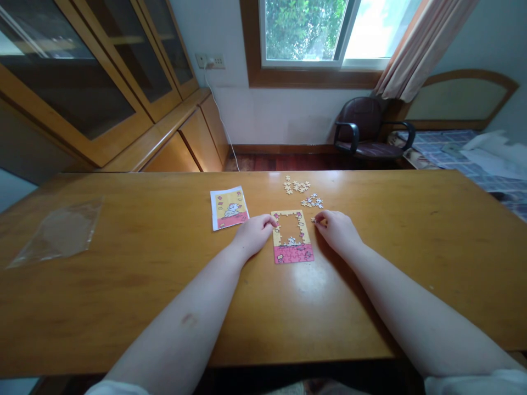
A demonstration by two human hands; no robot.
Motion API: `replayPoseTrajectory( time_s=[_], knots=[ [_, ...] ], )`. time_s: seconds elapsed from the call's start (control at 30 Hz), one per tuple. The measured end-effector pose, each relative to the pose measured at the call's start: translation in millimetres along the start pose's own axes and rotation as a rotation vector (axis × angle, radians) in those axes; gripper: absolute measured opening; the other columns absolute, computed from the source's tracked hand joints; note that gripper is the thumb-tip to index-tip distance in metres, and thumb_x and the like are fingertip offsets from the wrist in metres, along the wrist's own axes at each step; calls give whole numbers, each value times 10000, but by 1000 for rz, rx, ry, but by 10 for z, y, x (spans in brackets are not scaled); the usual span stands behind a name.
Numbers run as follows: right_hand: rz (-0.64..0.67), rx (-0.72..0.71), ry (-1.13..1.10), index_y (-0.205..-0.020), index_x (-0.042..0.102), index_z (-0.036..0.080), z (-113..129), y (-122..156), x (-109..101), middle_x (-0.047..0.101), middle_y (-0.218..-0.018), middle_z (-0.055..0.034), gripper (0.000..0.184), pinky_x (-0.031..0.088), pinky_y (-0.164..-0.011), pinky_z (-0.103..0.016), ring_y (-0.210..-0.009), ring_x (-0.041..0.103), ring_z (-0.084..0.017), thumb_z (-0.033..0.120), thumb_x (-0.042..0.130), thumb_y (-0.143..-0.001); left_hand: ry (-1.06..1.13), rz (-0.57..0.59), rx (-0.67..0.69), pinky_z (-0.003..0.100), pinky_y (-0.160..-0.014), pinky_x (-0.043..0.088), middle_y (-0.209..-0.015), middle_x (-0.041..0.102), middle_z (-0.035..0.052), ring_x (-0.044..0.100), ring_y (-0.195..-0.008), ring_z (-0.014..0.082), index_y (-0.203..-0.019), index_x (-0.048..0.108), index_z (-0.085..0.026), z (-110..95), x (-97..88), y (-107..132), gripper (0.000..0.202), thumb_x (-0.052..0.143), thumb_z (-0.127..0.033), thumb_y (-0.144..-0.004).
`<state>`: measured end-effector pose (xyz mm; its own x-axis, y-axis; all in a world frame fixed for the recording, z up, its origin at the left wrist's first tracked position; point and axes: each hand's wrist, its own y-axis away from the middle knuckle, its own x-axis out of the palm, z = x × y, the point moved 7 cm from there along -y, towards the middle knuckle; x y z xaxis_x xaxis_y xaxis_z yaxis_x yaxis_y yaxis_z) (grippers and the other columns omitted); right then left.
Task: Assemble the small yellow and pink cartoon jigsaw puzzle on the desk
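A small jigsaw puzzle (292,252) lies on the wooden table (164,285), its yellow border and pink bottom assembled, its middle bare. My left hand (254,233) rests at the puzzle's upper left corner, fingers curled with the fingertips touching the frame. To the right of the puzzle, my right hand (336,227) pinches a small puzzle piece (314,220). Loose pieces (312,202) lie in two small groups just beyond the puzzle, the farther group of pieces (296,186) nearer the table's back edge.
A reference picture card (229,207) lies left of the puzzle. A crumpled plastic bag (61,233) sits at the table's far left. Beyond the table stand a dark armchair (364,129), wooden cabinets (123,93), a window and a bed (473,153).
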<state>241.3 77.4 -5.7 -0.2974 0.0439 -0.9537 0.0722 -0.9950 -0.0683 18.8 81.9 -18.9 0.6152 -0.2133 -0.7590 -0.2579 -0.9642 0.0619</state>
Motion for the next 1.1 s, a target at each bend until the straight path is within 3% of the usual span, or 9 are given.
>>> replayPoseTrajectory(
  time_s=[0.23,0.63,1.1],
  knots=[
    [59,88,-84,-849,610,183,-44,24,29,686,-922,-49,135,419,-757,-261,-865,603,-184,130,553,-740,-11,0,9,299,-792,457,-978,706,-12,616,-911,196,-901,671,-256,10,4,-10,270,417,-249,-809],
    [187,135,-81,-929,591,173,-64,80,94,672,-921,-53,259,418,-731,-250,-840,592,-169,128,602,-674,-2,-5,11,293,-825,462,-987,707,-25,619,-927,189,-892,672,-267,1,-2,-5,267,418,-258,-811],
    [226,60,48,-796,684,214,9,106,80,684,-916,-57,160,411,-741,-286,-896,602,-210,150,580,-692,-5,6,-10,299,-834,463,-1010,707,-11,616,-952,197,-904,676,-256,-26,-15,8,267,424,-238,-819]
  ],
)
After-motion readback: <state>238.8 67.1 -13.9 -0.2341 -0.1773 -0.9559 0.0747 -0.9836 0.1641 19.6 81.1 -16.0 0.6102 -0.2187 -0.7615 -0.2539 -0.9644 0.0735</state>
